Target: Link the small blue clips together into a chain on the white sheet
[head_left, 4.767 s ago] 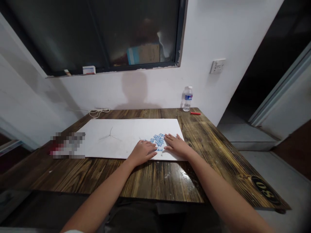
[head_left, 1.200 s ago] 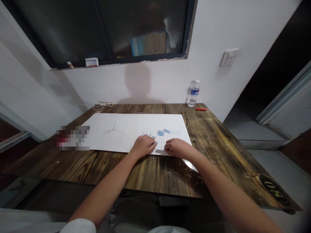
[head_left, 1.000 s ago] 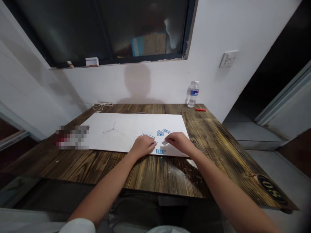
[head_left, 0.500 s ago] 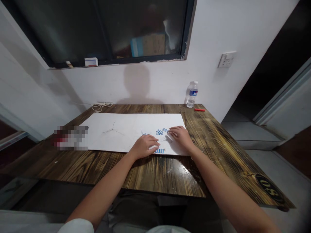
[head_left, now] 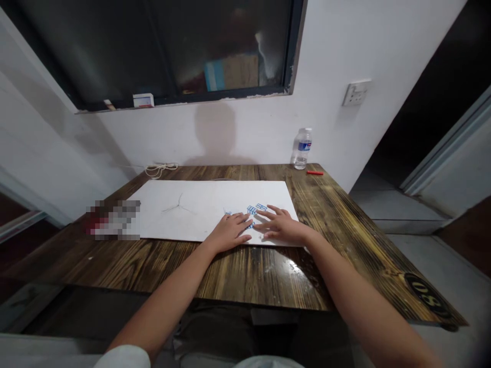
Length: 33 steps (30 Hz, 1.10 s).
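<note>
My left hand (head_left: 227, 233) lies flat on a white board (head_left: 203, 197), fingers stretched to the right. Opposite it, my right hand (head_left: 284, 227) has its fingers spread over the board's right part. Between the two hands sits a small white piece with blue lines (head_left: 250, 225), its edges partly covered by fingertips. Just beyond the fingers are a blue-striped cluster (head_left: 251, 209) and a narrower blue-lined piece (head_left: 261, 207). Whether these are loose or drawn, I cannot tell. More blue marks (head_left: 227, 212) show beside my left knuckles. Thin dark lines (head_left: 179, 205) branch on the board's left half.
The board rests on a dark wooden table (head_left: 153, 268). At the back right stand a water bottle (head_left: 303, 149) and a red pen-like stick (head_left: 315, 173). A coiled pale cord (head_left: 161, 167) lies at the back left. A blurred-out patch (head_left: 117, 220) covers something at the left.
My right hand has come left and nearer, its fingers spreading. The blue-lined piece by the front edge now appears farther back, between my hands. My left hand has hardly moved.
</note>
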Each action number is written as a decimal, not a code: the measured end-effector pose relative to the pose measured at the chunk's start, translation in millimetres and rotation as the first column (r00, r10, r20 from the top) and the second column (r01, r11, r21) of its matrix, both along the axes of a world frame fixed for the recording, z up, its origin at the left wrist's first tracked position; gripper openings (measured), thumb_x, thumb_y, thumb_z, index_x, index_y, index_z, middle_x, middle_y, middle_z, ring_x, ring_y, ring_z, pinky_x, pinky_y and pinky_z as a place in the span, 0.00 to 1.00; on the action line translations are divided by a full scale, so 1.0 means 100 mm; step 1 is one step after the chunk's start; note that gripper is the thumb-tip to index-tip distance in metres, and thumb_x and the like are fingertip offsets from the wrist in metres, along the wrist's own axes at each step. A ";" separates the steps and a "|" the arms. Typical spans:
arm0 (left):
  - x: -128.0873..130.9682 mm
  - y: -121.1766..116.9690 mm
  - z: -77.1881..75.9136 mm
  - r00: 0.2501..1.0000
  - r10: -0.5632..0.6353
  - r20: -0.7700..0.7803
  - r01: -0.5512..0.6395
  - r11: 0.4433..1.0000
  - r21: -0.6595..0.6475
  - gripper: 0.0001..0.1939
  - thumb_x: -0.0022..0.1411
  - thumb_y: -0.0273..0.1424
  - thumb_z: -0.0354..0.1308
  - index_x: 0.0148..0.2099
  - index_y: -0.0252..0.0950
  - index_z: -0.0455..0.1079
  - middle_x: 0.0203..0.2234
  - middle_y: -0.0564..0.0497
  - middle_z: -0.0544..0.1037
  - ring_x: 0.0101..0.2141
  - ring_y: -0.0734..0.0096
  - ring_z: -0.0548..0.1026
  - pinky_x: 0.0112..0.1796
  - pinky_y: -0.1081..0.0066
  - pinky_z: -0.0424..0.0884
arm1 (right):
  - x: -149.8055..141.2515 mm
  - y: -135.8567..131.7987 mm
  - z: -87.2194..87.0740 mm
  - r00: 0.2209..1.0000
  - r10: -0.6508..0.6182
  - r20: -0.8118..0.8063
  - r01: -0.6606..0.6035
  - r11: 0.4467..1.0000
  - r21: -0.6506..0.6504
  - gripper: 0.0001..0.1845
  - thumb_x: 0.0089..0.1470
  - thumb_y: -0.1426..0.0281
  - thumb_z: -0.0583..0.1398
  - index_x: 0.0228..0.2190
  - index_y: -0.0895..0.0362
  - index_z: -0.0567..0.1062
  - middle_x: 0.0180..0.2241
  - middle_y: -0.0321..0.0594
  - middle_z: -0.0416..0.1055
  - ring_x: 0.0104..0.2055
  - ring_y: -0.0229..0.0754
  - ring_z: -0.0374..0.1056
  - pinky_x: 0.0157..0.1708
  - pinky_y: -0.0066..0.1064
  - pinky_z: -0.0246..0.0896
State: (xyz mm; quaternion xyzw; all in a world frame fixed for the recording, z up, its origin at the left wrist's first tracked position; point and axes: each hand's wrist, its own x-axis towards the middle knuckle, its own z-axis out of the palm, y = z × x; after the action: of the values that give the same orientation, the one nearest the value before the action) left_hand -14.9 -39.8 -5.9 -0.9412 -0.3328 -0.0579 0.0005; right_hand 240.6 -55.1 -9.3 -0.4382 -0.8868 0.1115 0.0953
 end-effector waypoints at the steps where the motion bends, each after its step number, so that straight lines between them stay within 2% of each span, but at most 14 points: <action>1: 0.01 -0.01 0.00 1.000 -0.012 -0.002 0.012 1.000 -0.008 0.28 0.64 0.49 0.43 0.63 0.47 0.56 0.63 0.51 0.57 0.61 0.58 0.55 0.54 0.56 0.52 | 0.00 0.01 0.01 0.999 -0.037 -0.014 0.038 0.999 0.024 0.24 0.55 0.50 0.54 0.53 0.36 0.66 0.65 0.29 0.46 0.66 0.60 0.35 0.58 0.57 0.38; 4: 0.03 -0.03 0.02 0.999 -0.054 -0.003 0.054 0.998 -0.043 0.27 0.64 0.49 0.43 0.63 0.50 0.55 0.62 0.55 0.57 0.61 0.59 0.53 0.54 0.55 0.52 | 0.08 0.03 0.04 0.989 -0.138 -0.043 0.141 0.988 0.067 0.19 0.57 0.52 0.53 0.46 0.38 0.74 0.63 0.29 0.52 0.64 0.60 0.40 0.57 0.57 0.41; 8: 0.04 -0.04 0.04 0.997 -0.077 0.013 0.078 0.993 -0.084 0.26 0.64 0.49 0.44 0.61 0.49 0.59 0.60 0.54 0.61 0.61 0.58 0.54 0.54 0.55 0.51 | 0.21 0.06 0.04 0.995 -0.092 0.032 0.092 0.996 0.016 0.15 0.53 0.48 0.55 0.39 0.34 0.77 0.62 0.24 0.54 0.64 0.62 0.38 0.55 0.61 0.37; 14: 0.05 -0.06 0.06 0.989 -0.138 0.050 0.143 0.983 -0.116 0.23 0.65 0.45 0.44 0.60 0.48 0.60 0.58 0.53 0.66 0.59 0.61 0.57 0.55 0.58 0.50 | 0.21 0.08 -0.04 0.976 -0.208 0.071 0.200 0.974 0.107 0.16 0.54 0.52 0.55 0.44 0.35 0.75 0.63 0.27 0.52 0.64 0.61 0.39 0.55 0.58 0.39; 20: 0.08 -0.08 0.10 0.976 -0.213 0.052 0.218 0.968 -0.127 0.24 0.65 0.46 0.45 0.60 0.48 0.60 0.57 0.52 0.66 0.59 0.61 0.59 0.54 0.58 0.51 | 0.09 0.12 -0.20 0.963 -0.256 0.086 0.241 0.958 0.156 0.28 0.54 0.49 0.53 0.56 0.41 0.64 0.64 0.35 0.47 0.65 0.63 0.37 0.54 0.60 0.41; 23: 0.07 -0.09 0.11 0.964 -0.260 0.059 0.265 0.958 -0.105 0.23 0.65 0.45 0.46 0.59 0.49 0.61 0.57 0.53 0.67 0.58 0.61 0.60 0.54 0.58 0.51 | 0.07 0.12 -0.20 0.961 -0.271 0.057 0.259 0.952 0.164 0.25 0.60 0.53 0.48 0.57 0.40 0.61 0.65 0.35 0.47 0.65 0.60 0.38 0.54 0.59 0.42; 25: 0.07 -0.09 0.12 0.959 -0.278 0.057 0.282 0.956 -0.078 0.21 0.65 0.44 0.46 0.58 0.48 0.62 0.56 0.52 0.69 0.58 0.61 0.61 0.54 0.58 0.51 | 0.10 0.12 -0.14 0.962 -0.271 0.020 0.264 0.950 0.166 0.22 0.61 0.55 0.46 0.54 0.38 0.66 0.64 0.33 0.49 0.65 0.59 0.39 0.55 0.58 0.42; 29: 0.05 -0.08 0.09 0.965 -0.257 0.059 0.258 0.966 -0.011 0.18 0.66 0.41 0.45 0.54 0.47 0.68 0.52 0.52 0.73 0.56 0.62 0.64 0.53 0.58 0.53 | 0.19 0.09 -0.01 0.987 -0.162 0.002 0.161 0.981 0.105 0.21 0.58 0.50 0.48 0.42 0.38 0.77 0.62 0.28 0.54 0.64 0.59 0.41 0.55 0.56 0.42; 31: 0.04 -0.06 0.07 0.976 -0.203 0.085 0.201 0.979 0.032 0.17 0.66 0.40 0.45 0.52 0.46 0.70 0.50 0.52 0.74 0.55 0.63 0.65 0.52 0.59 0.56 | 0.20 0.09 0.00 0.988 -0.152 0.010 0.151 0.987 0.061 0.19 0.57 0.49 0.50 0.41 0.37 0.77 0.61 0.28 0.55 0.64 0.60 0.41 0.55 0.57 0.41; 33: 0.02 -0.02 0.04 0.986 -0.094 0.139 0.085 0.994 0.073 0.17 0.66 0.39 0.46 0.50 0.44 0.72 0.49 0.52 0.75 0.53 0.64 0.68 0.50 0.59 0.58 | 0.19 0.09 -0.03 0.988 -0.154 -0.002 0.154 0.987 0.051 0.19 0.57 0.50 0.52 0.45 0.36 0.74 0.62 0.29 0.54 0.64 0.59 0.41 0.56 0.56 0.41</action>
State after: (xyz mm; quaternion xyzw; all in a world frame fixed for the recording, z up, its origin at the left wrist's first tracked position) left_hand -12.8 -41.9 -2.3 -0.9482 -0.2871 -0.1357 0.0056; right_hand 259.2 -46.5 -12.0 -0.5028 -0.8531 0.0804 0.1138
